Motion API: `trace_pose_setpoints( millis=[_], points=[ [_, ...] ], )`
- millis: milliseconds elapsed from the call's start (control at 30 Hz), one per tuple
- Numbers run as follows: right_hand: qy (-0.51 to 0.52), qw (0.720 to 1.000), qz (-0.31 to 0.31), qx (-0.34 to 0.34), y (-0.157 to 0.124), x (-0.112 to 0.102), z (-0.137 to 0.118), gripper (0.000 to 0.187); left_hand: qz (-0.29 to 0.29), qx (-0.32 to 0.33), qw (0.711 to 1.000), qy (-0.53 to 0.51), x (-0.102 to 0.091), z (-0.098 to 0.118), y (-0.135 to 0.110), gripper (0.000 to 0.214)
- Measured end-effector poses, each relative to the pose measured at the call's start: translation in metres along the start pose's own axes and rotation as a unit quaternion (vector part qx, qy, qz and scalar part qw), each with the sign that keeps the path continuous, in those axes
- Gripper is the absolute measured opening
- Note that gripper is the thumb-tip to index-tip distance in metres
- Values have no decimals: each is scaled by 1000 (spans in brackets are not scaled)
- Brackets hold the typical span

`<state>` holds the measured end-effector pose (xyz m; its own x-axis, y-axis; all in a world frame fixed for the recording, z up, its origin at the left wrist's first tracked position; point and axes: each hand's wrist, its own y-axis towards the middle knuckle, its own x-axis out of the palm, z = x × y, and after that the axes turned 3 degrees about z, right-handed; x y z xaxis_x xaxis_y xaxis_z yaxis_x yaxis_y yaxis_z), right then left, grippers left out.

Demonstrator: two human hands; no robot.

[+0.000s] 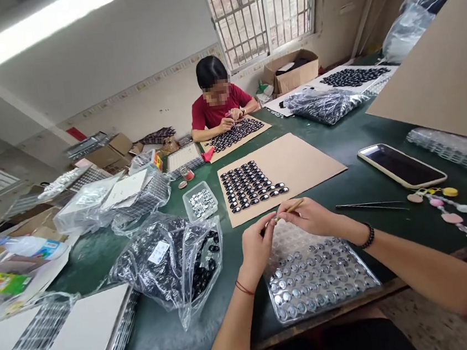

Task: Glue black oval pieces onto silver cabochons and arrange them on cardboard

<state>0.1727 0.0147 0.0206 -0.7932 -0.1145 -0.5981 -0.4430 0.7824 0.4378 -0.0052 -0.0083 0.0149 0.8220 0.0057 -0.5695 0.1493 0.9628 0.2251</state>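
Observation:
My right hand (311, 219) is closed around a thin wooden-handled tool (296, 206), its tip pointing toward my other hand. My left hand (258, 243) pinches at that tip; whatever lies between its fingertips is too small to make out. Below both hands, a clear plastic tray (372, 282) holds rows of round silvery pieces in its pockets. Beyond it, several black oval pieces (245, 185) with shiny centres stand in rows on a brown cardboard sheet (298, 160). Left of the sheet sits a clear box (200, 200) of small silvery parts.
A plastic bag (155, 267) of black pieces lies at left, near stacked trays (79, 341). Tweezers (370, 205) and a phone (401, 164) with a bead strap lie at right. Opposite, a person in a red shirt (206, 114) works over another board. Cardboard (439, 70) juts in at upper right.

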Motion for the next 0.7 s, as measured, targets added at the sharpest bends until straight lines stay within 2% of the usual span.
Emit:
trace_pose_setpoints(
  millis=[100, 167, 367, 533, 700],
  points=[
    [-29, 999, 8, -25, -5, 6, -3, 20, -34, 7, 991, 130, 2, -1, -4, 31],
    [-40, 998, 17, -42, -8, 10, -4, 19, -43, 4, 985, 167, 3, -3, -5, 33],
    [-38, 996, 48, -71, -10, 17, -4, 19, -18, 7, 988, 150, 3, -7, -2, 33],
    [-38, 995, 68, -54, -10, 23, 2, 21, -15, -8, 971, 238, 1, -7, -1, 30],
    [-17, 998, 53, -25, -9, 22, 6, 25, -49, 12, 980, 192, 0, -5, -1, 33]
  ],
)
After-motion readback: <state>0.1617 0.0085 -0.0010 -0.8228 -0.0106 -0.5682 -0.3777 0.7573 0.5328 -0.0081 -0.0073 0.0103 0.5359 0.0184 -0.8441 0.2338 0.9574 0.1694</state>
